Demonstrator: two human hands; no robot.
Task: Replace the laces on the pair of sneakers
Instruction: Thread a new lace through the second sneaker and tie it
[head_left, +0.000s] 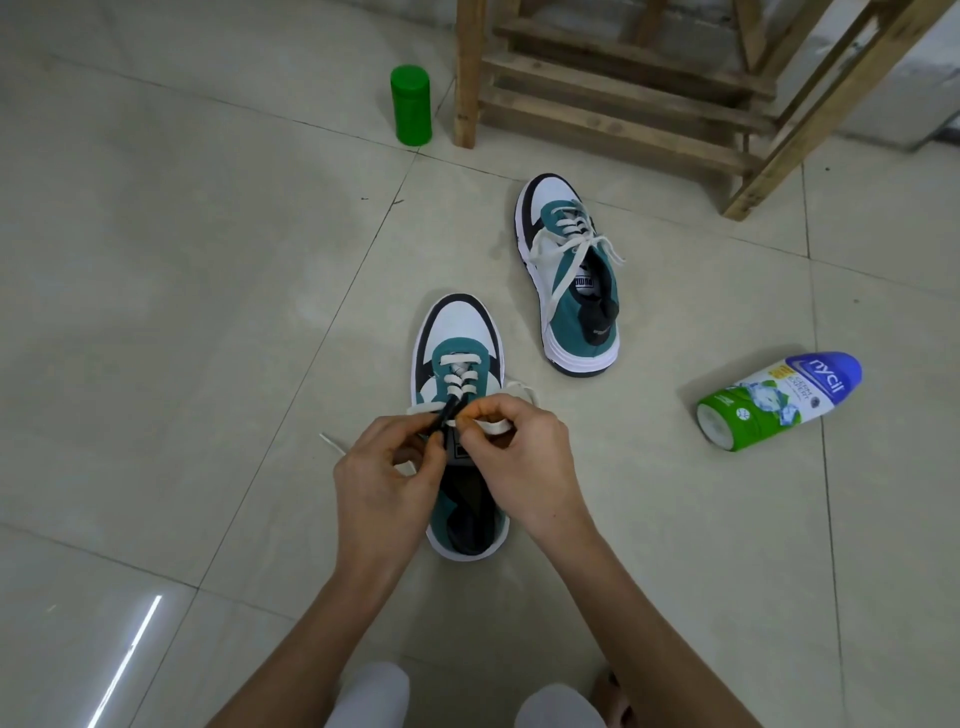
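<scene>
Surroundings, bottom of frame upward:
- Two knees in white trousers (374, 691) are seen at the bottom edge, over pale floor tiles (208, 312).
- The near sneaker (457, 338) is stood upright at frame centre, toe pointing up-frame. It is teal and white with black trim. Its heel opening is partly covered by both wrists.
- The lower eyelets are threaded with a white lace (457, 376). One loose end is trailed onto the floor left of the shoe, and another loop is seen at the shoe's right side.
- The far sneaker (587, 322) is set upper right of the near one, well apart, toe also up-frame. It is laced in white, with the ends draped loose over its sides.
- A powder bottle (769, 405) with a blue cap and green base is laid on its side at right of frame.
- A green canister (410, 104) is stood upright at upper centre-left, just beside a leg of the wooden frame (613, 104) that fills the upper right.

Hands:
- Both are held over the near sneaker's tongue, fingertips nearly touching.
- Left hand (384, 467): fingers are curled, and a dark lace (444, 415) is pinched between thumb and forefinger.
- Right hand (524, 457): fingers are curled, and the white lace is pinched at the eyelet row.
</scene>
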